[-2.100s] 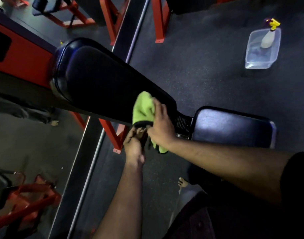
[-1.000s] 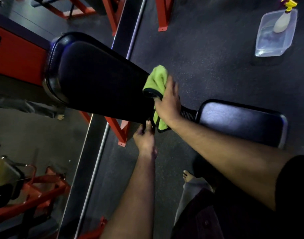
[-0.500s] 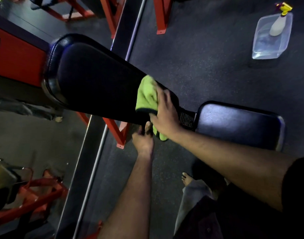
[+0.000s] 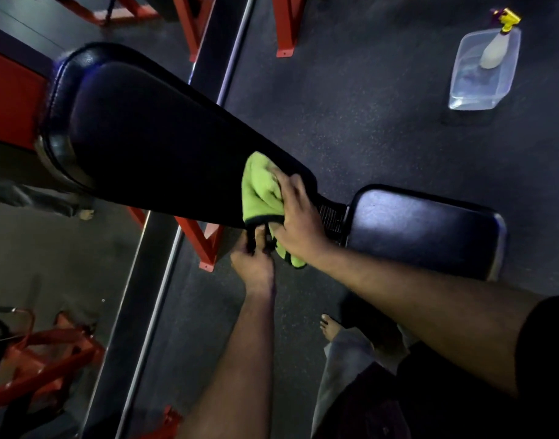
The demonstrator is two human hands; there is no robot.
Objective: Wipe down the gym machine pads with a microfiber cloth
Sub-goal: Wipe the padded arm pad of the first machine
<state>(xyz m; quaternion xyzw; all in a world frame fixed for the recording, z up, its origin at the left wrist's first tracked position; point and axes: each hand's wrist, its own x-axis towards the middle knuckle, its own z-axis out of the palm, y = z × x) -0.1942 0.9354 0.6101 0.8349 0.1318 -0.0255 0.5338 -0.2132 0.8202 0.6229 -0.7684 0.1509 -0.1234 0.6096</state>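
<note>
A long black back pad (image 4: 151, 137) runs from upper left down to the middle, narrowing toward a black seat pad (image 4: 424, 229) at the right. A lime-green microfiber cloth (image 4: 260, 191) lies over the narrow lower end of the back pad. My right hand (image 4: 298, 217) presses on the cloth with its fingers spread over it. My left hand (image 4: 253, 261) is just below the pad's edge and pinches the cloth's dark hanging hem. Part of the cloth is hidden under my right hand.
A clear plastic tub (image 4: 481, 71) holding a spray bottle (image 4: 497, 42) with a yellow trigger stands on the dark rubber floor at upper right. Red steel frame legs (image 4: 205, 239) sit under the bench and further ones at the top. My bare foot (image 4: 330, 326) is below the seat.
My right hand wiped the cloth toward the pad's far edge, then back to the near edge at the narrow end. My left hand stayed under the pad at the cloth's hem.
</note>
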